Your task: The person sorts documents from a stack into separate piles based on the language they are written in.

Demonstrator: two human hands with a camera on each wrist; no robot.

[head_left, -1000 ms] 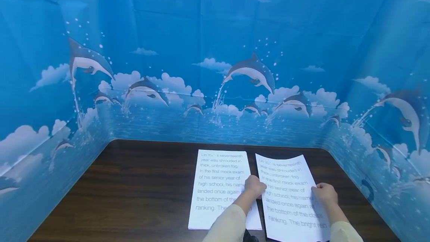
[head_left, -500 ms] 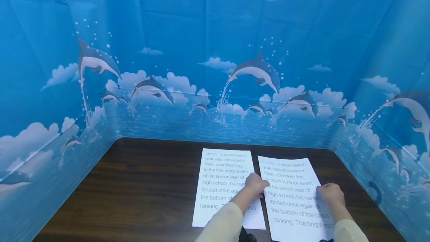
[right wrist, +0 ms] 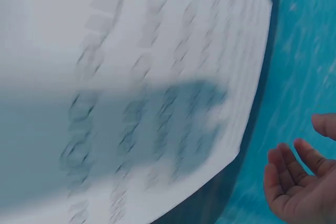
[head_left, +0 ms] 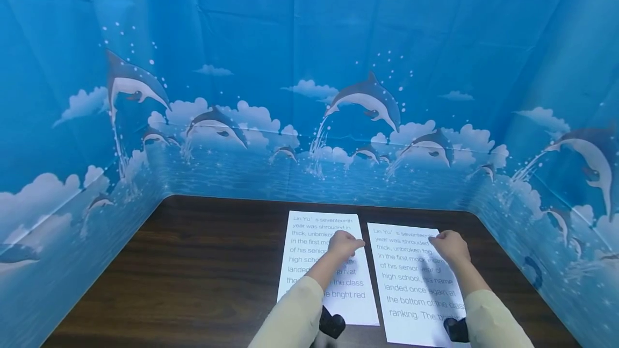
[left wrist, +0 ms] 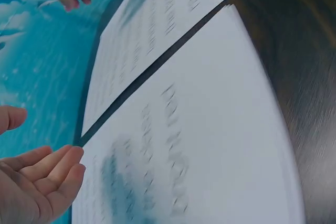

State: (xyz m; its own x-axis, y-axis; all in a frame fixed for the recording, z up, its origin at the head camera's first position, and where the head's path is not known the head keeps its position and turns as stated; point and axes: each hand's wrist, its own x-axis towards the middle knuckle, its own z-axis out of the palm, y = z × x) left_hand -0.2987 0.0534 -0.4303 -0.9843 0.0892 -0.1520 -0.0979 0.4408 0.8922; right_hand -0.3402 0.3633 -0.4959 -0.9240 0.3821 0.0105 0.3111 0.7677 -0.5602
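Observation:
Two white paper piles with the same large printed English text lie side by side. Over the left stack of paper (head_left: 333, 307) hovers my left hand (head_left: 342, 245), its thumb apart from loosely bent fingers. The left wrist view shows this left hand (left wrist: 44, 182) holding nothing, beside the stack (left wrist: 236, 129) with its layered edge. Above the upper right part of the right paper (head_left: 411, 299) is my right hand (head_left: 451, 246), casting a shadow on the print. In the right wrist view the right hand (right wrist: 302, 177) holds nothing, its fingers relaxed near the paper (right wrist: 157, 66).
Both papers lie on a dark wood-grain table (head_left: 193, 267), with a narrow gap between them. A blue curtain printed with dolphins and clouds (head_left: 290, 95) surrounds the table's back and sides. Black wrist cameras (head_left: 332, 322) sit under both cream sleeves (head_left: 295, 310).
Earlier, both hands held the right paper by its side edges; it now lies flat. They have let go and risen, the left moving left over its stack, the right moving up and inward.

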